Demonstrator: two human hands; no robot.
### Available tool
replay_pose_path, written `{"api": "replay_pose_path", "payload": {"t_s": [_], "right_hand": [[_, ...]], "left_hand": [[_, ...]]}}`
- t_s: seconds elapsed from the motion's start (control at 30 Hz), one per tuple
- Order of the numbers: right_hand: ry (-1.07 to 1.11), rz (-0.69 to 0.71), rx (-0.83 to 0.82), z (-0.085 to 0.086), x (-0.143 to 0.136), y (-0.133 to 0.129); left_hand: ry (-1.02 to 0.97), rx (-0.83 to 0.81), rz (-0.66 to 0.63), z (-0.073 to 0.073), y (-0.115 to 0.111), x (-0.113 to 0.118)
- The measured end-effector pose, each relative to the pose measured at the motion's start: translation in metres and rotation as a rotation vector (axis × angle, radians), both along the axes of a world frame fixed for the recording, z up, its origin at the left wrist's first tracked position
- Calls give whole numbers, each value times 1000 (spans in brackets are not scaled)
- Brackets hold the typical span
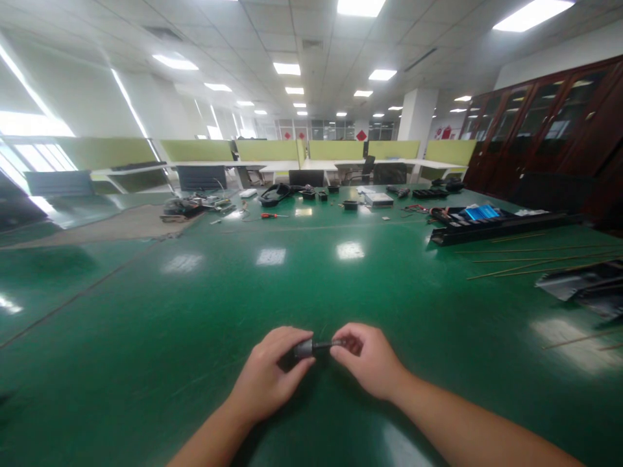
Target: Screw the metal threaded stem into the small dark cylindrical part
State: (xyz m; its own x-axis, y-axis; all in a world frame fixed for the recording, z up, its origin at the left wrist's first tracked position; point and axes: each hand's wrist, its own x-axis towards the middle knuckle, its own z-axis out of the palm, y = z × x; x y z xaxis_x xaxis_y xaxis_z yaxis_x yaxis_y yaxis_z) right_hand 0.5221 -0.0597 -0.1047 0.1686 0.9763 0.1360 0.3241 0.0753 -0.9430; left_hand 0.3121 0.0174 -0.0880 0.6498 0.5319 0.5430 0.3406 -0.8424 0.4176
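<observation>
Both hands pinch one small dark cylindrical part [311,347] over the green table [195,324], left hand [272,376] gripping its body, right hand [370,360] its tip.

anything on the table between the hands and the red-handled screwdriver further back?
No. In the head view, the green table is bare between the hands (left hand, right hand, both holding a small dark part) and the red-handled screwdriver; only light reflections show.
</observation>
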Motion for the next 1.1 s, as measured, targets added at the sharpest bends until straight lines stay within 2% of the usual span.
{"api": "replay_pose_path", "payload": {"t_s": [0.5, 1.1], "right_hand": [[22, -10, -8, -2, 0, 1], [56, -3, -7, -2, 3, 1]], "left_hand": [[-7, -22, 13, -4, 3, -1], [-24, -37, 14, -2, 3, -1]]}}
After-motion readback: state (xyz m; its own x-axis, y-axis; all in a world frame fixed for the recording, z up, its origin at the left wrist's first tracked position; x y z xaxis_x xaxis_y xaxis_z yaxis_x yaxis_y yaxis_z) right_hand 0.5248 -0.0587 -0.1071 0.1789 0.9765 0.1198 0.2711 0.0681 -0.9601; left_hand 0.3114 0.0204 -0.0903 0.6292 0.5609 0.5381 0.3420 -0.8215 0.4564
